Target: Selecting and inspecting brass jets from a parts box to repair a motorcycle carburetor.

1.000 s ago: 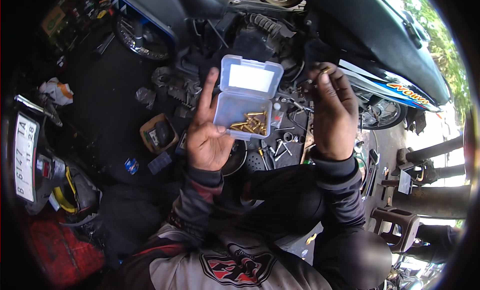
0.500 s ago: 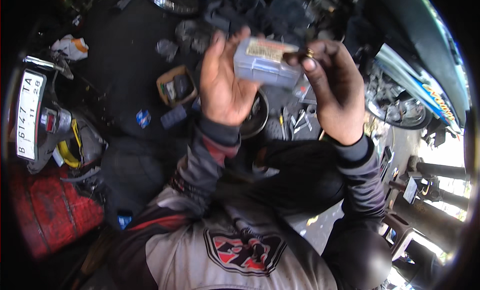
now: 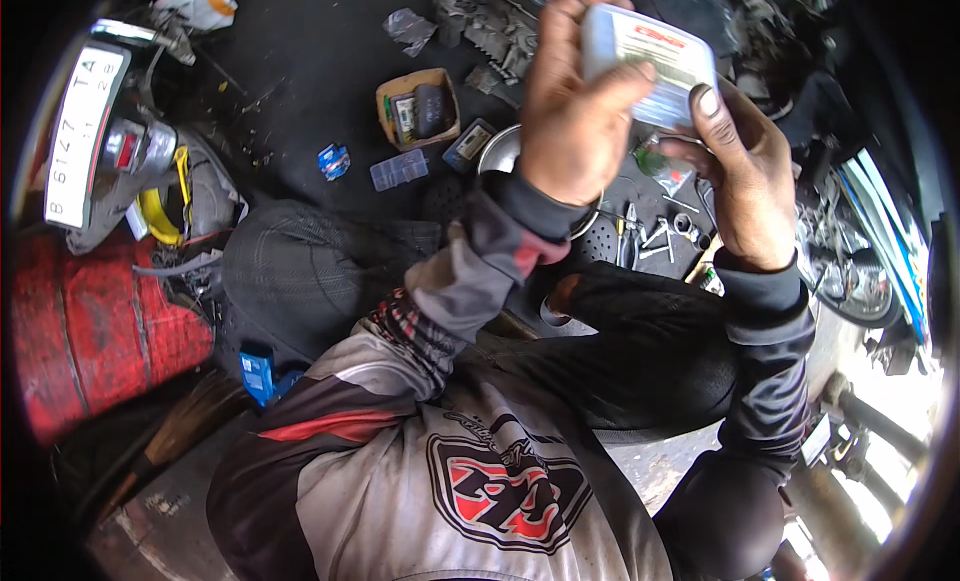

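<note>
My left hand (image 3: 579, 111) grips a small translucent plastic case (image 3: 650, 56) near the top of the picture, lid closed, a label on top and my thumb across it. My right hand (image 3: 738, 171) is at the case's lower right, thumb tip by its edge and fingers curled; whatever they hold, if anything, is hidden. Below the hands are a green item in a clear bag (image 3: 650, 159), a pair of pliers (image 3: 628, 239), metal wrenches (image 3: 660, 239) and a steel bowl (image 3: 495, 156), partly covered by my left hand.
An open cardboard box (image 3: 386, 109) and a divided plastic box (image 3: 398, 171) lie on the dark floor. A red drum (image 3: 105, 336) and a helmet (image 3: 200, 196) sit at left beside a licence plate (image 3: 85, 136). Motorcycle wheel and parts (image 3: 840, 281) stand at right.
The case, open a second ago with brass pieces showing, is now closed and turned. Both hands have moved up and rightward; the brass piece in my right fingertips is no longer visible.
</note>
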### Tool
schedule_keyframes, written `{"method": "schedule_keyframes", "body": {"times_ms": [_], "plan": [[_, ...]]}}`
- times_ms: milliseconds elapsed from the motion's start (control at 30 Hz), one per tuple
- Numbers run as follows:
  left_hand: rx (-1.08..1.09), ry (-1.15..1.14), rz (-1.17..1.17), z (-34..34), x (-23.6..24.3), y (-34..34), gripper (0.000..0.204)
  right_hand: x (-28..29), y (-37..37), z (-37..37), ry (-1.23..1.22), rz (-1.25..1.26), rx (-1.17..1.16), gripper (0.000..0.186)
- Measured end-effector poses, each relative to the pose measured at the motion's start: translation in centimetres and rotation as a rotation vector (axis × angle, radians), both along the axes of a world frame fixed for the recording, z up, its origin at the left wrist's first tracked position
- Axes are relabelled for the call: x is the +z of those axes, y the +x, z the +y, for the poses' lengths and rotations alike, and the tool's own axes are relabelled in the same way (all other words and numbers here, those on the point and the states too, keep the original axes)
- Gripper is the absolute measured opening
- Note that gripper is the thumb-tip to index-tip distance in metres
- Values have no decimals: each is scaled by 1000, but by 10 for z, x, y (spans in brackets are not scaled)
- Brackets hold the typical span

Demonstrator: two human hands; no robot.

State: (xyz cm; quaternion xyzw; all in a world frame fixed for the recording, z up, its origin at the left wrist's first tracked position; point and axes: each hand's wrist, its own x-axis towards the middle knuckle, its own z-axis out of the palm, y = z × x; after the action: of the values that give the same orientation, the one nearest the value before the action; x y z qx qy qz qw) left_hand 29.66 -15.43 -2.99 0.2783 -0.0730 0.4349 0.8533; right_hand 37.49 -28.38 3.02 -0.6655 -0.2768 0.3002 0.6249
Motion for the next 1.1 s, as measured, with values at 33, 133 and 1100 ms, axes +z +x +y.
{"method": "schedule_keyframes", "body": {"times_ms": [33, 133, 1100], "plan": [[-4, 55, 75, -3, -4, -2, 61, -1, 1, 0, -37, -40, -36, 62], [-33, 167, 244, -9, -13, -6, 65, 0, 6, -2, -90, -151, -62, 56], [810, -853, 1596, 276, -350, -212, 39, -6, 6, 2, 71, -52, -202, 36]]}}
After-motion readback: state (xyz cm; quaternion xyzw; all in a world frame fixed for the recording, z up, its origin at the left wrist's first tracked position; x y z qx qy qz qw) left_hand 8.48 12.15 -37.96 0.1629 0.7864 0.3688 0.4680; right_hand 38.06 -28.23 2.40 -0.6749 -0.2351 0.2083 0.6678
